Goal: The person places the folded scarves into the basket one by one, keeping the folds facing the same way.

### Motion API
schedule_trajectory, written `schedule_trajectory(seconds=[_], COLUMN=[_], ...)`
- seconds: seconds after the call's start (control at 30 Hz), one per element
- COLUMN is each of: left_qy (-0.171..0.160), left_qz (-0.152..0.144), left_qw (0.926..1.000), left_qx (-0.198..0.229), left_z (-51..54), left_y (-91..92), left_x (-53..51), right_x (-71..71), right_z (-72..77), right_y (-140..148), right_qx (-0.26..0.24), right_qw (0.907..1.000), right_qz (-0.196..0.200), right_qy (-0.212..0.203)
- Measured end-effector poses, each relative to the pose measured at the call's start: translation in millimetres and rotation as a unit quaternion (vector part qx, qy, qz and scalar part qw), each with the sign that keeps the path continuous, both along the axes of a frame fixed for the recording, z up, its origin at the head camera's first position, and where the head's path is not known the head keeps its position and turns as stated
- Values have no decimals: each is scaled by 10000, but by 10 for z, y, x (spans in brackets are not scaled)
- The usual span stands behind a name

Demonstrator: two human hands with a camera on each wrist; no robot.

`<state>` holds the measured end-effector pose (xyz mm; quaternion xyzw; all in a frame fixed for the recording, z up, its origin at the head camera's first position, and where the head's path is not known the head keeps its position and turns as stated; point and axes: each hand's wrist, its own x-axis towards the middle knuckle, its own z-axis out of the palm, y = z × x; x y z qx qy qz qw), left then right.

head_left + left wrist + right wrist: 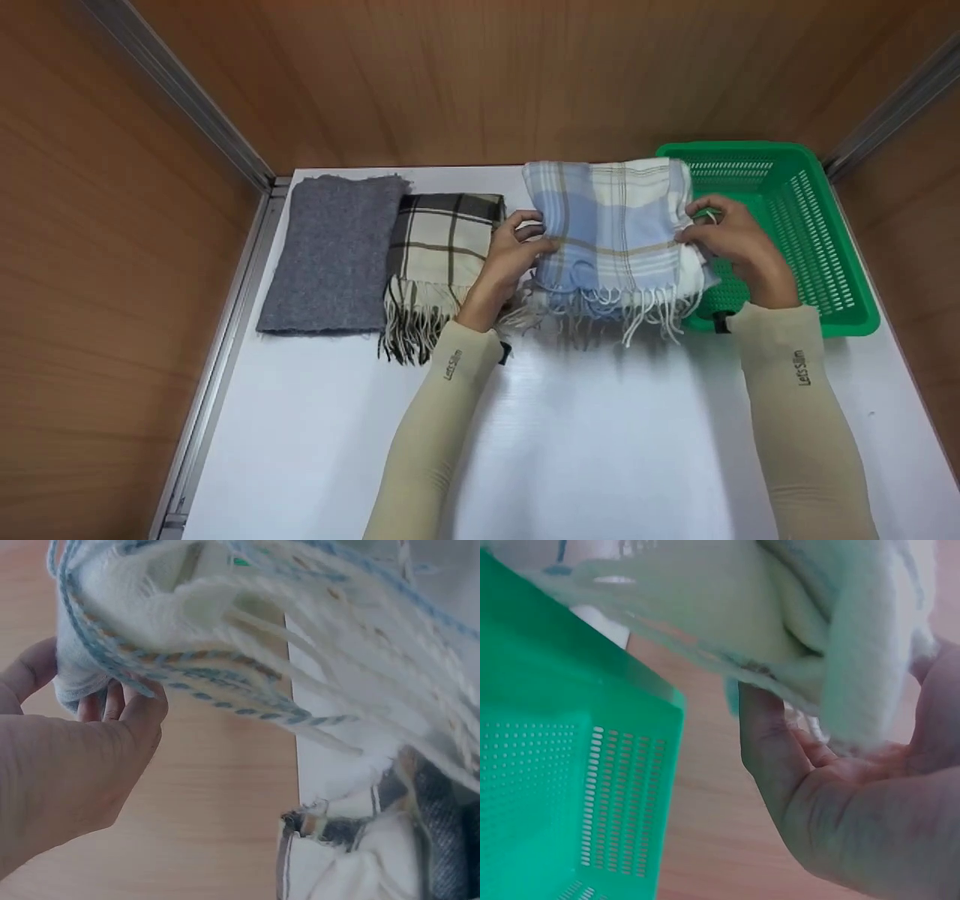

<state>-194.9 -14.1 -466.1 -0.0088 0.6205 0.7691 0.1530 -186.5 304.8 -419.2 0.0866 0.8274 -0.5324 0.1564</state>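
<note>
A folded blue and white plaid scarf (619, 217) with fringe along its near edge is held between both hands. My left hand (511, 251) pinches its left edge, thumb on top and fingers beneath; the left wrist view shows those fingers (112, 701) curled under the cloth. At the right edge my right hand (739, 236) grips the folded layers, and in the right wrist view the thumb and fingers close round the pale cloth (862, 652). Left of it lies a folded black and cream plaid scarf (442, 244), its fringe toward me, beside a folded grey scarf (334, 255).
A green plastic basket (829, 247) with slotted walls stands at the right, partly behind the held scarf and right hand. Wooden panels (465, 82) enclose the white table (600, 435) at the back and sides. Metal rails (217, 375) run along the left edge.
</note>
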Motion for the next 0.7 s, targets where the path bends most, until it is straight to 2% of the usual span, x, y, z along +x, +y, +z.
schedule_trajectory(seconds=[0.37,0.7], left_qy=[202,411], left_qz=[-139,-255], left_qw=[9997,9988], left_qx=[-68,-43], left_z=[121,148], left_y=[172,349], left_x=[7,4], right_x=[38,93], right_z=[113,158], right_y=[194,356], right_qx=[95,287], right_qw=[9998,9991], right_qz=[-121,-302], right_qy=[-95,111])
